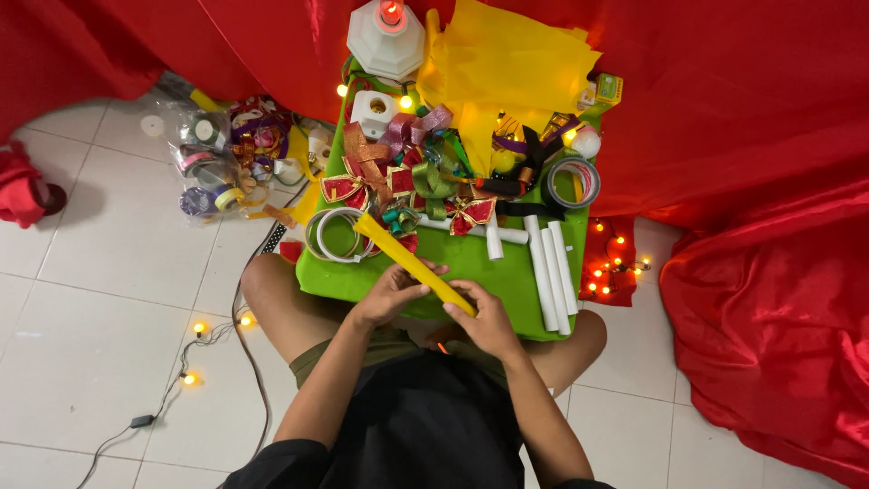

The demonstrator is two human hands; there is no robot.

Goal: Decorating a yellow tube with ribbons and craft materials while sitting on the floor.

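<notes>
Rolling a yellow paper tube (412, 263) over the green board (471, 263), taken here as the landmark. Listed largest to smallest:

- Red cloth (724, 136): draped behind and to the right of the green board, reaching the tiled floor.
- Green board: laid across the person's lap, crowded at its far half, barer at its near edge.
- Yellow paper sheets (507, 63): heaped at the far end of the board.
- White lantern (386, 36): at the far left corner of the board, red lamp lit on top.
- Bag of tape rolls (226, 158): on the floor, left of the board.
- White tubes (552, 272): several, finished, side by side along the board's right edge; one more crosswise near the middle.
- Yellow paper tube: slanting over the board's near left part, far end beside a clear tape ring (330, 235).
- Left hand (394, 292): closed around the tube's middle.
- Right hand (486, 317): clenched on the tube's near end, at the board's near edge.
- Ribbon bows (407, 177): red, gold and green, clustered mid-board.

Progress, as judged: tube formed to full length, held in both hands, apparently not yet taped; seam not visible. Loose yellow sheets unrolled.
</notes>
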